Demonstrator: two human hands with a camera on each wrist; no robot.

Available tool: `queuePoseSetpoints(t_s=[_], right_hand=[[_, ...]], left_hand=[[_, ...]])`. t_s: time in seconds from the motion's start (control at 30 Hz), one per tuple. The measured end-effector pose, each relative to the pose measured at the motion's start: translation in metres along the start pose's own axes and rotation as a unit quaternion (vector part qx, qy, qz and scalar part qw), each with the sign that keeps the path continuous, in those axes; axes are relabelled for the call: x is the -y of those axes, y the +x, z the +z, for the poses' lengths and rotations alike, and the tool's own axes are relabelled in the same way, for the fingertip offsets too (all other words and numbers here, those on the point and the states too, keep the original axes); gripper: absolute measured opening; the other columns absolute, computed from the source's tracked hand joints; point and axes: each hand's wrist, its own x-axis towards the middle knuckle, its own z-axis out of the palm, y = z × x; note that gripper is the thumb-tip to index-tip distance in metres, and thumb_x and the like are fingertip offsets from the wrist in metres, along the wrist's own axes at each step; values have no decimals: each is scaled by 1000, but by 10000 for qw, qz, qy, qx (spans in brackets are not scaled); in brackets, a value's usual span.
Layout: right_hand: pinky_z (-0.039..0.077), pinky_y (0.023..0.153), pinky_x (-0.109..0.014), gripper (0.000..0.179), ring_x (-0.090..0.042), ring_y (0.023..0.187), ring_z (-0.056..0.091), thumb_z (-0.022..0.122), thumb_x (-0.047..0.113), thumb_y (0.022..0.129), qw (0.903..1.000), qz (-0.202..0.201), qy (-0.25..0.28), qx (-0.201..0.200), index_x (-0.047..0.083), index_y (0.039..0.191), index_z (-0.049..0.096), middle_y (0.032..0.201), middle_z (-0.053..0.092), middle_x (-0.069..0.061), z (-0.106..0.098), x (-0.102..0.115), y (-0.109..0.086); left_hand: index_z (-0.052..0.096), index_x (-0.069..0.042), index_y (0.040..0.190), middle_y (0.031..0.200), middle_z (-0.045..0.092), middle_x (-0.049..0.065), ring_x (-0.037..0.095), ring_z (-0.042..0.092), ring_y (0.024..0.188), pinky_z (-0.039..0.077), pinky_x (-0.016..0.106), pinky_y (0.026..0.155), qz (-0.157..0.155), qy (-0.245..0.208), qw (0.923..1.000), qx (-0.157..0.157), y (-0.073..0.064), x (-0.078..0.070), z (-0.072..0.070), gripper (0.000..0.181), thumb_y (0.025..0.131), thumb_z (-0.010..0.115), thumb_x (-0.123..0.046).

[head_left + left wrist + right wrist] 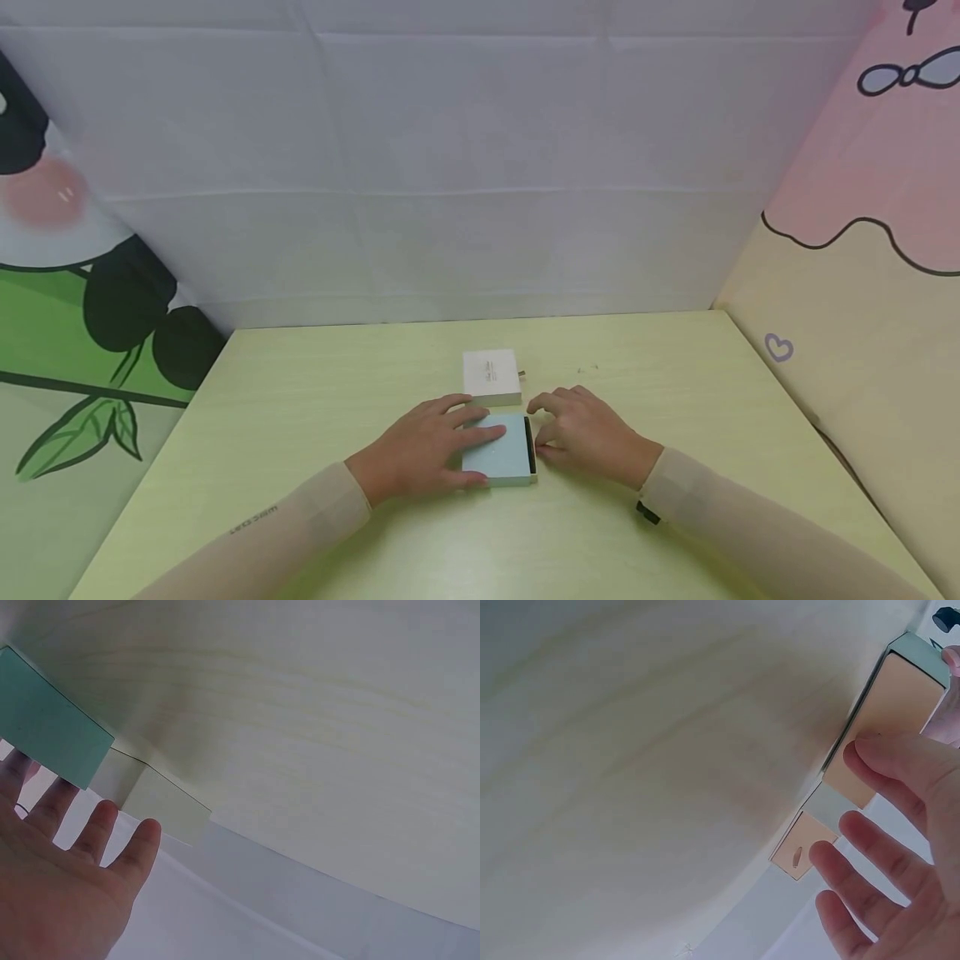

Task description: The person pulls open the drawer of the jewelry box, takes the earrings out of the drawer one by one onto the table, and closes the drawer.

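A light blue drawer box lies flat on the table, its inner drawer slightly out at the right end and showing a dark gap. My left hand holds the box's left part, thumb at the near side, index finger stretched over the lid. In the left wrist view, its fingers meet the box's upper edge. At the drawer's tan end face, my right hand pinches with thumb and index finger. What lies between those fingertips is hidden. Its other fingers are loosely spread.
Just behind the blue box sits a white box with small lettering on its lid and a little tab on its right side. A pale wooden table bears both. White cloth hangs behind, and painted panels stand at both sides.
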Motion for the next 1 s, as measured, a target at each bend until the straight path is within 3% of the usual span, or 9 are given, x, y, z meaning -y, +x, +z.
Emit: queuePoseSetpoints(t_s=[1.0], right_hand=[[63,95,-37,9,-19,113,80,96,23,99,10000,-18,28,-21,30,93,95,128,86,1,0,-2,-2]], left_hand=[[61,-44,172,172,68,-3,35,61,164,54,54,135,-13,13,10000,37,1,-1,-3,70,109,73,-73]])
